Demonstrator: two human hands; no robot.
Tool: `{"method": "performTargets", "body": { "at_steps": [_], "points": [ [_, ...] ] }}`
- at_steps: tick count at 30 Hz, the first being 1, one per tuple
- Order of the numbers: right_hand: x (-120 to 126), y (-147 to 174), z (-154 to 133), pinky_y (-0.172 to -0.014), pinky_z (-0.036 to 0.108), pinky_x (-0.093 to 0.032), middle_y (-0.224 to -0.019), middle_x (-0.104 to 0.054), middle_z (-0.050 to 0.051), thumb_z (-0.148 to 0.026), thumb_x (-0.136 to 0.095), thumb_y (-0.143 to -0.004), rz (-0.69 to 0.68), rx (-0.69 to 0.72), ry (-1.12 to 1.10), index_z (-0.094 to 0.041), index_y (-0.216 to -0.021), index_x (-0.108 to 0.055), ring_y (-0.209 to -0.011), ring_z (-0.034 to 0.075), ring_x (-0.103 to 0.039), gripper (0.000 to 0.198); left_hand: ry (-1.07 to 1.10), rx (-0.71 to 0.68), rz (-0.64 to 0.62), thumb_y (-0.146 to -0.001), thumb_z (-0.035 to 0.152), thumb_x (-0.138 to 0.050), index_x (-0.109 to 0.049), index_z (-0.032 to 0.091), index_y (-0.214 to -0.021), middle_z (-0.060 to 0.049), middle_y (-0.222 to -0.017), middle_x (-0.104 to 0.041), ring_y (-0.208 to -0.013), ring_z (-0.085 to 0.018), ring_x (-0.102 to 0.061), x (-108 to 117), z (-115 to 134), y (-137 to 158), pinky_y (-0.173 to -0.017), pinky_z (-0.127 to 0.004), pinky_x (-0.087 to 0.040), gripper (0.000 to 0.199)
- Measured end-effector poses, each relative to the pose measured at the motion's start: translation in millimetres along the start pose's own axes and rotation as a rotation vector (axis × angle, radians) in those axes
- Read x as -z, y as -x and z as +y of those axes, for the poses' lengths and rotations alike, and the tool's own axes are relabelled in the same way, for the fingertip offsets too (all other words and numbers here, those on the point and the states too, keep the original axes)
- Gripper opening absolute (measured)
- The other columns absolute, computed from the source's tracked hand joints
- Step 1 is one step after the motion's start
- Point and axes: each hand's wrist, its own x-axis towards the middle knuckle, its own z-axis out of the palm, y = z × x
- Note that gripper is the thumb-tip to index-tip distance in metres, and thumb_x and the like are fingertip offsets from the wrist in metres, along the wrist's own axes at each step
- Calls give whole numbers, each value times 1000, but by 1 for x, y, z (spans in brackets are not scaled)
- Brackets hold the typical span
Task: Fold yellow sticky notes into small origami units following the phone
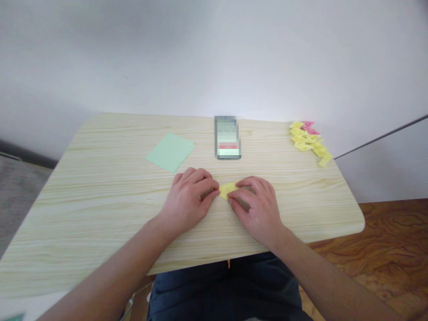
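Note:
A small piece of folded yellow paper lies at the front middle of the table, between both hands. My left hand pinches its left tip between thumb and forefinger. On the other side, the thumb and fingers of my right hand grip the paper's right part and cover some of it. Pale green square sheets rest in a stack beyond my left hand.
A phone with a blurred screen lies near the table's back edge, by the white wall. Several folded yellow paper pieces and pink ones cluster at the back right of the wood-grain table.

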Motion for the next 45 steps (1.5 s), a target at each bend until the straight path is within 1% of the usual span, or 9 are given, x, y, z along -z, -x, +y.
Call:
{"method": "performTargets", "body": {
  "at_steps": [4, 12, 17, 24, 29, 32, 34, 40, 45],
  "points": [
    [-1, 1, 1, -104, 47, -41, -117, -64, 5, -32, -64, -97, -3, 15, 22, -37, -110, -78, -116, 25, -57, 19, 43, 16, -10, -97, 27, -60, -70, 26, -96, -3, -106, -68, -102, -24, -56, 1, -1, -2, -93, -44, -43, 10],
    [-2, 0, 1, -105, 48, -39, -116, -64, 5, -32, -65, -96, -13, -1, 12, -35, -106, -79, -115, 25, -55, 17, 116, 56, 21, -91, 19, -63, -69, 25, -98, -2, -104, -68, -102, -23, -57, 1, -6, -4, -93, -42, -45, 11],
    [-4, -4, -1, -102, 47, -39, -111, -64, 4, -39, -66, -96, 10, -55, 13, -35, -98, -79, -111, 25, -54, 14, 118, 51, 24, -92, 21, -62, -70, 25, -95, -2, -103, -69, -102, -23, -57, 2, -7, -4, -93, -42, -45, 9],
    [-6, -5, -6, -104, 47, -37, -111, -65, 4, -37, -69, -94, 48, -70, 29, -33, -93, -80, -111, 25, -54, 11, 98, 38, 21, -92, 21, -60, -70, 24, -92, -3, -101, -69, -100, -24, -57, 1, -6, -5, -91, -42, -45, 10],
    [-7, -4, -7, -103, 47, -38, -110, -65, 5, -37, -69, -94, 68, -65, 34, -32, -93, -79, -111, 26, -54, 11, 84, 33, 37, -92, 23, -61, -70, 24, -90, -4, -99, -69, -99, -24, -57, 2, -3, -4, -92, -43, -45, 10],
    [-7, -3, -6, -103, 46, -38, -110, -65, 5, -37, -69, -94, 73, -51, 26, -31, -94, -79, -111, 26, -54, 12, 64, 50, 48, -88, 29, -67, -69, 24, -89, -4, -98, -68, -100, -25, -57, 2, 0, -4, -92, -43, -45, 5],
    [-7, -3, -5, -102, 46, -38, -109, -65, 5, -36, -69, -94, 77, -43, 19, -32, -94, -80, -111, 26, -54, 11, 51, 56, 49, -86, 32, -71, -68, 24, -87, -4, -98, -67, -100, -25, -57, 1, 2, -3, -93, -43, -44, 8],
    [-8, -1, -5, -102, 46, -38, -109, -66, 5, -38, -70, -93, 97, -41, 12, -32, -94, -80, -111, 25, -55, 11, 15, -2, -1, -91, 34, -66, -66, 23, -80, -3, -90, -67, -96, -24, -56, 1, 6, -3, -88, -41, -42, 15],
    [-8, -1, -4, -102, 45, -38, -109, -68, 5, -39, -68, -94, 102, -29, 9, -32, -98, -79, -110, 25, -57, 14, -2, 48, -23, -88, 37, -68, -66, 24, -80, -2, -85, -66, -92, -24, -55, 1, 10, -5, -85, -41, -40, 15]
  ]
}}
